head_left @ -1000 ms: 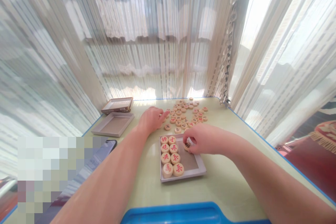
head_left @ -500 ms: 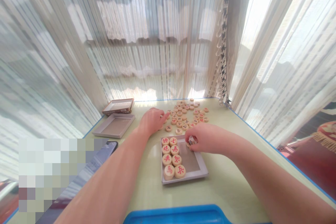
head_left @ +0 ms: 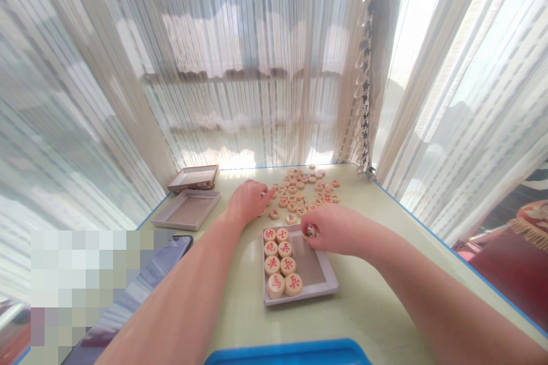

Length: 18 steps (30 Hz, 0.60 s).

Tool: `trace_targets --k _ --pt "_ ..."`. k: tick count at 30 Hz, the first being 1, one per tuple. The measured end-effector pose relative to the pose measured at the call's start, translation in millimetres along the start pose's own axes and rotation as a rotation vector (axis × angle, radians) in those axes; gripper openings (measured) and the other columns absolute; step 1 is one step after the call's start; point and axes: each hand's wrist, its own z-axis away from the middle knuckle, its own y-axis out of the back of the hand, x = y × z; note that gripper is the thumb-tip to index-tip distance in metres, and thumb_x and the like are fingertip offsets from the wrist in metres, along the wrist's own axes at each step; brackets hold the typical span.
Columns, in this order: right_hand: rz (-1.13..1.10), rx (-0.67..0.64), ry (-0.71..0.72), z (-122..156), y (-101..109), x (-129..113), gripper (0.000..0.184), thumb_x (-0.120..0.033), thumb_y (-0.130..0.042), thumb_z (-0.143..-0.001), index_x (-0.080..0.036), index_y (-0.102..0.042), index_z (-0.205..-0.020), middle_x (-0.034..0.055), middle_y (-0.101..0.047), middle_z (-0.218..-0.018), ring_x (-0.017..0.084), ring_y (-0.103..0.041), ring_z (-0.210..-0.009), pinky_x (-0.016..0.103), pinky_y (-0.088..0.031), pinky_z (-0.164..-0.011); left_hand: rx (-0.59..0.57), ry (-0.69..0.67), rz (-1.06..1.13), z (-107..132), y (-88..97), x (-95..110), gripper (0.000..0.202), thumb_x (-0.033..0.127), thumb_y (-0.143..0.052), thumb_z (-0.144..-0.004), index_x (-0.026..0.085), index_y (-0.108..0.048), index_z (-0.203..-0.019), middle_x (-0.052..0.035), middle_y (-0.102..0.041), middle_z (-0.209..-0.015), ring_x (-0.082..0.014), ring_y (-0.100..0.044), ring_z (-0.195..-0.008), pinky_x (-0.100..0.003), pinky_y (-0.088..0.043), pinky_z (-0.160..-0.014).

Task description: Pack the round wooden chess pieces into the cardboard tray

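Note:
My right hand (head_left: 338, 230) is closed in a pinch on a round wooden Chinese chess piece (head_left: 309, 232) with a black character. It holds the piece over the upper right part of a shallow grey box (head_left: 311, 269). Two columns of red-marked pieces (head_left: 272, 265) fill the left side of that box. Beyond the box, my left hand (head_left: 248, 203) rests at the left edge of the scattered pieces (head_left: 292, 198), its fingers bent together. Something pale shows between those fingers, too small to make out. One loose piece (head_left: 274, 214) lies just right of it.
Another shallow grey box (head_left: 187, 210) lies at the left, with a brown-sided box (head_left: 193, 177) behind it. A phone-like dark device (head_left: 182, 244) lies beside my left forearm. A blue tray (head_left: 291, 352) is at the near edge. Sheer curtains (head_left: 257, 97) hang behind the table.
The whole view has shifted slightly, so things sit a little lower in it. My right hand still pinches the black-marked piece over the box. My left hand has hardly moved.

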Motion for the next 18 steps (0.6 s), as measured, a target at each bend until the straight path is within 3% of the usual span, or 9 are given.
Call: trace_targets --k 3,7,11,15,18 --pt "-0.045 0.089 -0.033 -2.0 3.2 6.6 0.018 -0.032 -0.051 -0.072 -0.025 -0.065 -0.081 0.0011 -0.064 -0.074 0.014 -0.054 -0.065 0.023 -0.029 -0.05 -0.009 0.005 -0.008 0.0 0.4 0.8 0.041 0.045 -0.034 -0.085 0.019 -0.065 -0.076 -0.007 -0.065 -0.078 -0.0207 -0.056 -0.085 -0.029 -0.044 -0.073" --pt "-0.038 0.304 -0.241 -7.9 6.7 27.0 0.026 -0.032 -0.04 -0.08 -0.024 -0.065 -0.086 0.0025 -0.065 -0.077 0.015 -0.055 -0.068 0.023 -0.03 -0.052 -0.024 0.004 -0.02 -0.3 2.0 2.5 0.041 0.043 -0.034 -0.085 0.019 -0.065 -0.076 -0.0068 -0.065 -0.079 -0.02 -0.057 -0.085 -0.028 -0.043 -0.073" --pt "-0.083 0.383 -0.411 -14.3 2.1 51.0 0.029 -0.031 -0.038 -0.082 -0.025 -0.064 -0.094 0.0031 -0.066 -0.086 0.016 -0.057 -0.072 0.024 -0.034 -0.055 -0.027 -0.015 -0.032 -0.3 3.7 4.8 0.041 0.043 -0.033 -0.085 0.019 -0.065 -0.075 -0.0069 -0.065 -0.076 -0.0199 -0.057 -0.083 -0.028 -0.043 -0.072" --pt "-0.112 0.491 -0.495 -23.2 -11.0 72.4 0.033 -0.025 -0.033 -0.083 -0.021 -0.062 -0.099 0.006 -0.064 -0.1 0.019 -0.057 -0.09 0.026 -0.04 -0.07 -0.032 -0.025 -0.03 -0.8 2.2 4.2 0.042 0.044 -0.032 -0.086 0.019 -0.064 -0.074 -0.0075 -0.064 -0.076 -0.0201 -0.057 -0.082 -0.028 -0.043 -0.071" --pt "-0.076 0.518 -0.502 -30.3 -21.2 88.0 0.037 -0.02 -0.03 -0.083 -0.016 -0.061 -0.103 0.0107 -0.061 -0.106 0.02 -0.053 -0.101 0.029 -0.036 -0.087 -0.021 -0.038 0.002 -1.4 -1.4 1.5 0.041 0.044 -0.032 -0.086 0.019 -0.064 -0.08 -0.0081 -0.064 -0.08 -0.0207 -0.056 -0.086 -0.029 -0.043 -0.076"
